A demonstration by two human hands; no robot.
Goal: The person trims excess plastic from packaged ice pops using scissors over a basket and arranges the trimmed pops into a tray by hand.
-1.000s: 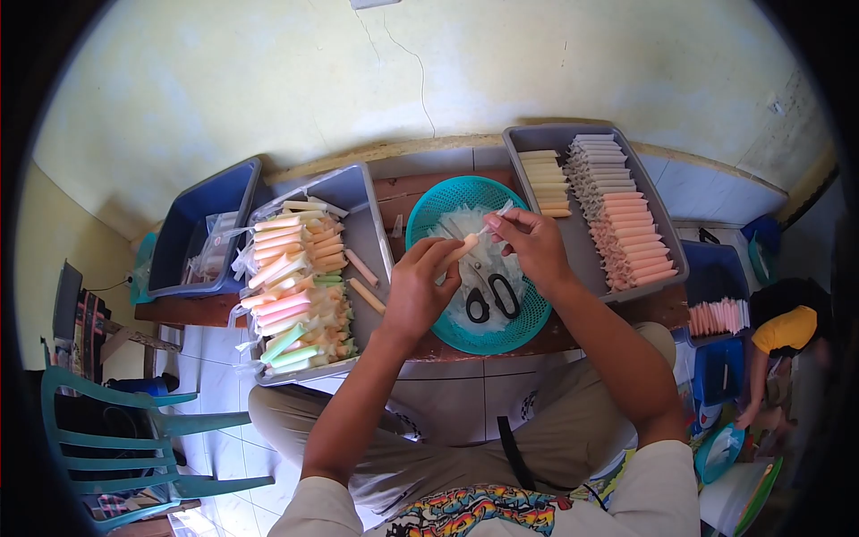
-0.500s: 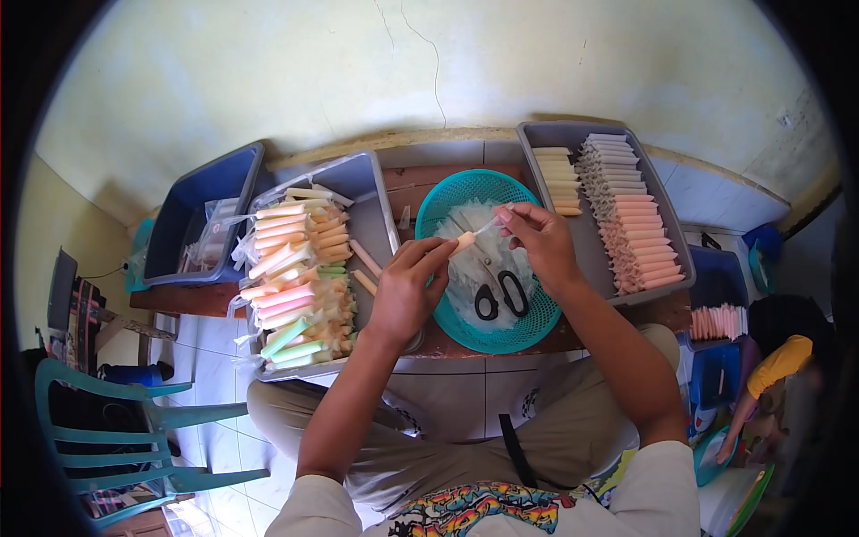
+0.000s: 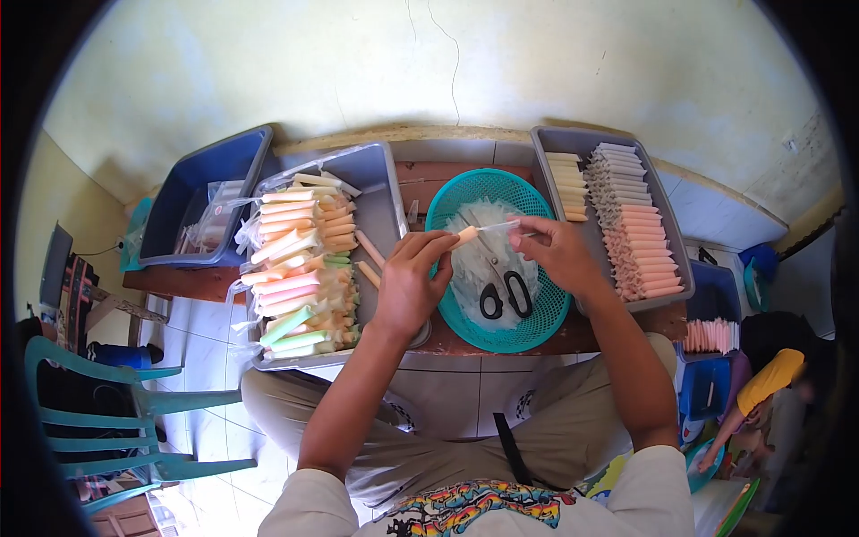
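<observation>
My left hand [image 3: 419,268] is closed around an orange stick in clear plastic [image 3: 467,234], whose end pokes out past the fingertips. The fingers of my right hand [image 3: 550,246] pinch the loose clear plastic tail of that stick. Both hands are over the left and right parts of a teal mesh basket [image 3: 461,333], which holds clear plastic pieces [image 3: 470,277] and black-handled scissors [image 3: 506,295]. Left of my left hand, a grey tray [image 3: 380,192] holds a heap of wrapped orange, pink and green sticks [image 3: 291,277].
At the right, a grey tray [image 3: 658,179] has rows of pale yellow [image 3: 568,188] and pink [image 3: 649,259] sticks. A blue bin [image 3: 170,210] stands at the far left, above a teal chair [image 3: 98,394]. Another person [image 3: 774,371] reaches down at the lower right.
The view has shifted, so the trays and basket sit slightly differently. My right hand has lowered a little, and the plastic tail now lies flatter between my hands.
</observation>
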